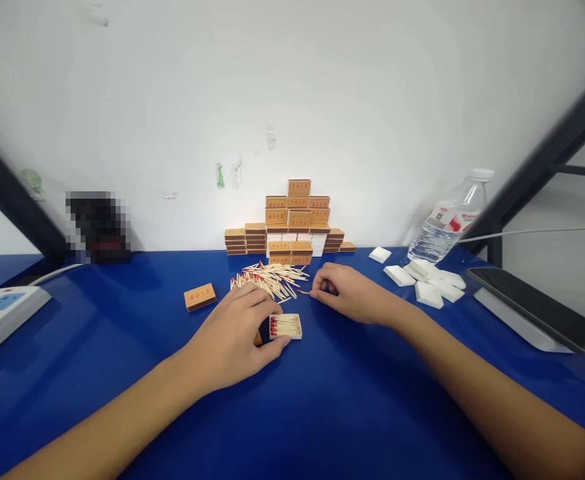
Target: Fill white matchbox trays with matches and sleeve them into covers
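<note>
My left hand [242,333] is closed around a matchbox whose white inner tray [286,326] is slid partly out to the right. Red-headed matches lie in that tray. My right hand [342,291] pinches a single match [303,292] between thumb and finger, its red head pointing left. Between and behind the hands is a loose pile of matches [272,277]. A closed orange matchbox [200,297] lies to the left of my left hand. Behind the pile, several matchboxes [299,217] are stacked in a stepped shape against the wall.
White tray pieces [428,281] lie on the blue table [322,413] at the right, before a leaning water bottle [447,217]. A dark phone [537,310] rests on a white block at far right. At far left are a power strip [7,313] and a blurred dark object [100,230].
</note>
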{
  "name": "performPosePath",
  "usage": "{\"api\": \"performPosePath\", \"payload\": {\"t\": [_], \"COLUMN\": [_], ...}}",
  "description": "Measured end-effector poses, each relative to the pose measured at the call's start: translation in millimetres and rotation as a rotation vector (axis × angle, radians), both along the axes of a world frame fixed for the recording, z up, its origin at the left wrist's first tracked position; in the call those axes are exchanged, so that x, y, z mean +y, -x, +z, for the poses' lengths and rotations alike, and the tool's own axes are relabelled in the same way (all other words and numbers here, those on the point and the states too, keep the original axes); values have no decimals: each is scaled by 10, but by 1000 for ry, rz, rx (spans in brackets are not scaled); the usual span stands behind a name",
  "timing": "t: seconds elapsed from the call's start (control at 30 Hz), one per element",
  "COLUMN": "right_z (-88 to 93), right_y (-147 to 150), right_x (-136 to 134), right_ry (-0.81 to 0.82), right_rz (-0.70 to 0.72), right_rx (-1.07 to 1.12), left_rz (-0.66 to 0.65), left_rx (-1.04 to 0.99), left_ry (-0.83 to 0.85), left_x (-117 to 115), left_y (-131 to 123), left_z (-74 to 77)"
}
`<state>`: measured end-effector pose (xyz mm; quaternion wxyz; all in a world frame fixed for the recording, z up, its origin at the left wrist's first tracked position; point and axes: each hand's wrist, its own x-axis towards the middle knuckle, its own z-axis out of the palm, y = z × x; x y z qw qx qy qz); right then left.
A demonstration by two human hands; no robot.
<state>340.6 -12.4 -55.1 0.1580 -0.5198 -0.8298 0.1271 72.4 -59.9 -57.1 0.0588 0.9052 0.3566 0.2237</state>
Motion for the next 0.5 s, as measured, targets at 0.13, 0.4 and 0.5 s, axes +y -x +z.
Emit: {"api": "performPosePath", "payload": {"t": [0.13, 0.4, 0.5], "right_z": [106, 155, 97], "right_y": [20, 304, 317], "right_x": [-64, -390, -332], "right_ry": [-15, 65, 14], "right_rz": [-6, 271, 209], "right_rx": [55, 142, 193], "left_rz": [27, 40, 25], "left_rx": [14, 18, 15], "left_ry": [2, 3, 18], "left_x": [11, 36, 31], "left_y": [4, 1, 6], "left_z": [-2, -23, -15]}}
